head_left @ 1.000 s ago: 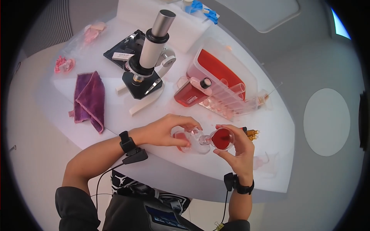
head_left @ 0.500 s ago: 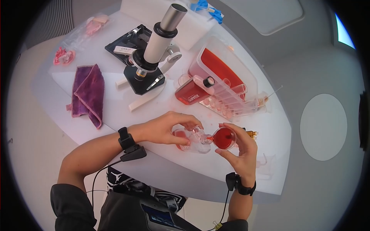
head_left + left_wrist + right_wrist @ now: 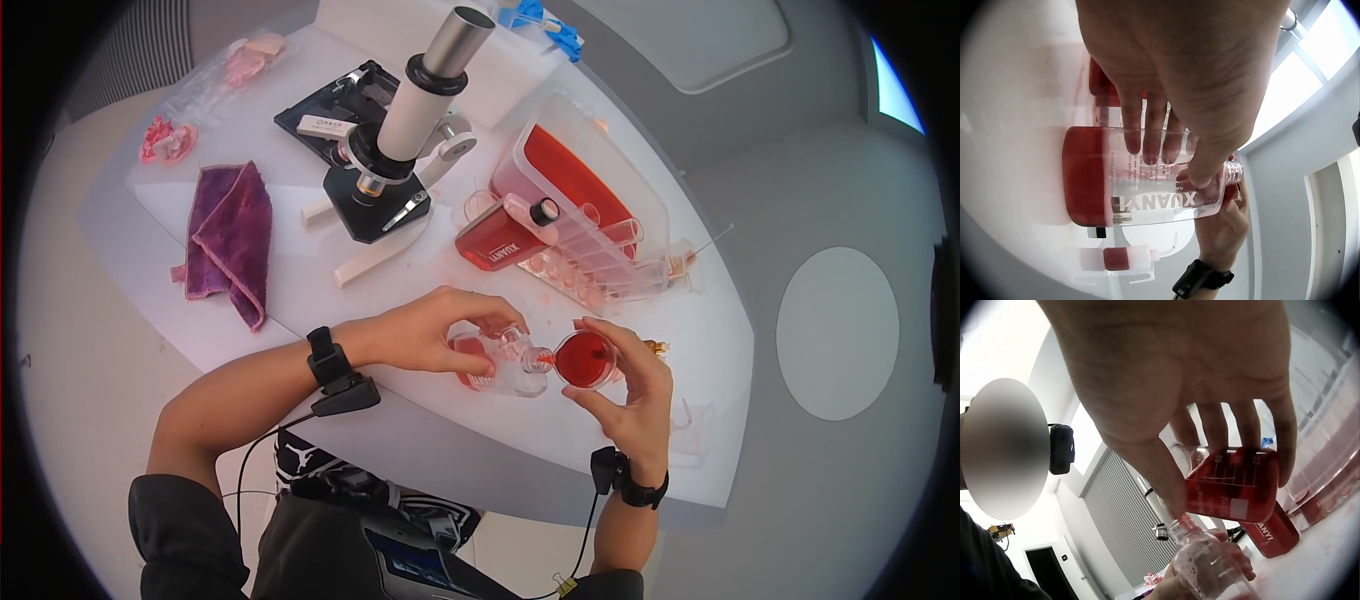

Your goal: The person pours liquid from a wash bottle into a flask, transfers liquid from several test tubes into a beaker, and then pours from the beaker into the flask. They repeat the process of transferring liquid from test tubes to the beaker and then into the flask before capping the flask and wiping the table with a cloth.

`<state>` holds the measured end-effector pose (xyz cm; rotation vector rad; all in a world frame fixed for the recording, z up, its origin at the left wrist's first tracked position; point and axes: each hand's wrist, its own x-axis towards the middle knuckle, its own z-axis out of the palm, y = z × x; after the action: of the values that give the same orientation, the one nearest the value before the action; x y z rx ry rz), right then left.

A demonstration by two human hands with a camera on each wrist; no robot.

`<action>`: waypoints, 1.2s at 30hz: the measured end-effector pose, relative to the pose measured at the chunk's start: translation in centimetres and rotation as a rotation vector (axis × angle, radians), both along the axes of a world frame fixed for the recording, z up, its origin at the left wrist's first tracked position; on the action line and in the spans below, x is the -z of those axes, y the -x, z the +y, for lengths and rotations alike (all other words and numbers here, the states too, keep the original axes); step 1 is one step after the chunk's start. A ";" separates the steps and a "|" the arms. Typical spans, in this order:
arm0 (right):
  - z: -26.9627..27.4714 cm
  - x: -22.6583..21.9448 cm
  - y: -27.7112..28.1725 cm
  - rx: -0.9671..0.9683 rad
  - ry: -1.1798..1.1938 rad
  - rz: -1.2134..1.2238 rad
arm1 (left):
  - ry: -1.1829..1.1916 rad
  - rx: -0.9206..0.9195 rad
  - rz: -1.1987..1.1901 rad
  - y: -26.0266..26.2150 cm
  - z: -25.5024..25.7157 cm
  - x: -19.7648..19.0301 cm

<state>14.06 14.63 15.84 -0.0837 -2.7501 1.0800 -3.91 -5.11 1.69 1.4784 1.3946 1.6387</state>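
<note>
My left hand [image 3: 450, 335] grips a clear flat bottle [image 3: 518, 378] around its upper body, thumb on one face and fingers on the other. The bottle stands upright, uncapped, with red liquid in its bottom part and "XUANYI" lettering, seen in the left wrist view. My right hand [image 3: 640, 390] holds a small glass beaker [image 3: 585, 362] of red liquid between thumb and fingers. The beaker is tilted toward the bottle, its lip right at the bottle's mouth. Red liquid runs into the bottle neck [image 3: 1184, 530] in the right wrist view.
A full, capped red bottle [image 3: 500, 238] stands behind my hands, next to a rack of clear tubes [image 3: 590, 250] and a plastic tub [image 3: 655, 200] with red contents. A microscope [image 3: 405, 130] and a purple cloth [image 3: 230, 240] are to the left. Small amber vials [image 3: 656, 348] lie past my right hand.
Red liquid now shows in the bottle neck, where it looked clear one second ago. The beaker is tipped slightly differently over the mouth. The head view has shifted a little.
</note>
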 end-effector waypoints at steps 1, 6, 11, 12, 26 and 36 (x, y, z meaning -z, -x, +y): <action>0.0 0.0 0.0 -0.001 -0.001 -0.001 | -0.001 -0.001 -0.001 0.0 0.0 0.0; -0.1 -0.3 0.1 -0.006 -0.047 0.014 | 0.013 -0.001 0.018 0.1 0.0 -0.1; -0.1 -0.5 0.2 -0.003 -0.056 0.015 | -0.028 -0.010 0.019 0.0 0.2 0.1; -0.1 -0.5 0.2 -0.006 -0.063 0.019 | -0.060 -0.023 0.029 -0.1 0.3 0.2; -0.3 -0.9 0.4 -0.011 -0.085 0.026 | -0.046 -0.020 0.032 0.0 0.2 0.3; -0.4 -1.2 0.4 -0.027 -0.116 0.047 | -0.033 -0.004 0.014 0.0 0.2 0.1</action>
<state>13.64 14.24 17.05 -0.0045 -2.7717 0.9149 -3.94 -4.93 1.56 1.5088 1.3856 1.6641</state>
